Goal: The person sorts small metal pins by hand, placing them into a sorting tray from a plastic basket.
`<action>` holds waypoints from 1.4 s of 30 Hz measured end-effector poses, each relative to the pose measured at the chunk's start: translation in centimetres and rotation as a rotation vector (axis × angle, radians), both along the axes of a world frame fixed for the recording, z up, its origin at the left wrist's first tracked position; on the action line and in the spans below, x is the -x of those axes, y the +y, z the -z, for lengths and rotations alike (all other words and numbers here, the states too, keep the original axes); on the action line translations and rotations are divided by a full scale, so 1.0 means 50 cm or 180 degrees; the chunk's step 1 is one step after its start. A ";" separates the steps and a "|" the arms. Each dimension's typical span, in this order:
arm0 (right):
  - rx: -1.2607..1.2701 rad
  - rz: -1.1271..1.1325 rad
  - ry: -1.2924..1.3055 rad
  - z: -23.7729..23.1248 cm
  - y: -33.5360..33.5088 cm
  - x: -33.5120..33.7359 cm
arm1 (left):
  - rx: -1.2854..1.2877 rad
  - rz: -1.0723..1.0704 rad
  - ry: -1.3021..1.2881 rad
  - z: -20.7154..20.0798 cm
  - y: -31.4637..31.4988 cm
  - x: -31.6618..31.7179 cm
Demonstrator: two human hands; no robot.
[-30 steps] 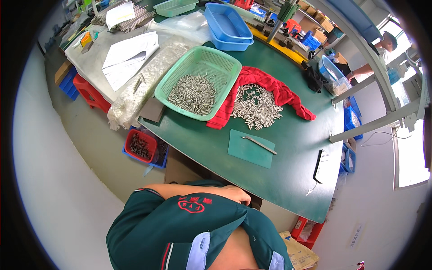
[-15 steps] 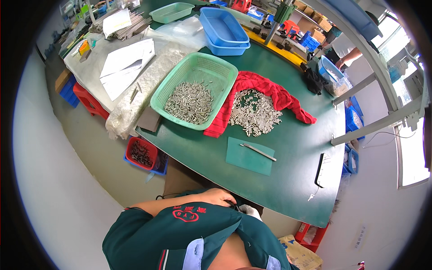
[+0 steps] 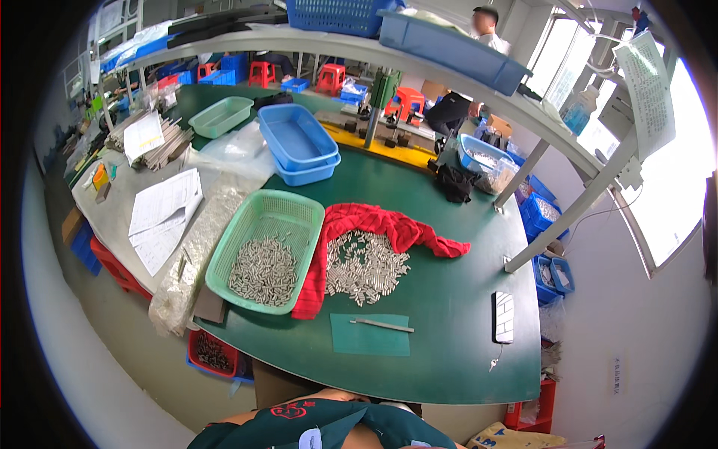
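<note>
At the lower edge, close to the table's near edge, a part of my left hand (image 3: 338, 394) shows above my dark green shirt; its fingers are hidden. Of my right hand only a pale sliver, perhaps a white glove, peeks out beside it. Neither hand touches anything on the table. Nearest to them lies a flat green sheet (image 3: 366, 346) with a slim metal tool, like tweezers, (image 3: 384, 325) across it. Behind it, many small metal pins (image 3: 366, 277) are spread by a crumpled red cloth (image 3: 308, 288). A green mesh basket (image 3: 218, 262) to the left holds more pins.
A phone-like object (image 3: 503, 317) with a key attached lies at right. Stacked blue trays (image 3: 299, 138) and a pale green tray (image 3: 221, 117) stand farther back. A grey shelf frame (image 3: 568, 187) rises at right. Papers (image 3: 168, 213) lie left. Another person (image 3: 488, 30) is at the back.
My view has tilted up, so the table sits lower in the picture and more of the room shows. My hands have mostly dropped out of sight. Nothing on the table has visibly moved.
</note>
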State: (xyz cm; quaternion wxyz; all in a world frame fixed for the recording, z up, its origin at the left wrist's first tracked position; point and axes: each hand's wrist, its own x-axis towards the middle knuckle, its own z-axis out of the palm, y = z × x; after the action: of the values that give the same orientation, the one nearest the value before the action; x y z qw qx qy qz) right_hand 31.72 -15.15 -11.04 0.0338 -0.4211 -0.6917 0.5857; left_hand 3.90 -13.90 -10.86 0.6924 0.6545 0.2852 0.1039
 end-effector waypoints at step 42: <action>-0.0147 0.0822 -0.0019 -0.398 0.035 -0.004 | -0.1169 -0.0831 0.1444 -0.348 -0.075 0.215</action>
State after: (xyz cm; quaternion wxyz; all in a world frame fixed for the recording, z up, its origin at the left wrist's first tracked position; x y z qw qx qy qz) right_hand 31.93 -13.42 8.87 0.1165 -0.5075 -0.6451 0.5592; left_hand -6.84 -17.64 6.54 0.4623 0.7329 0.4904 0.0931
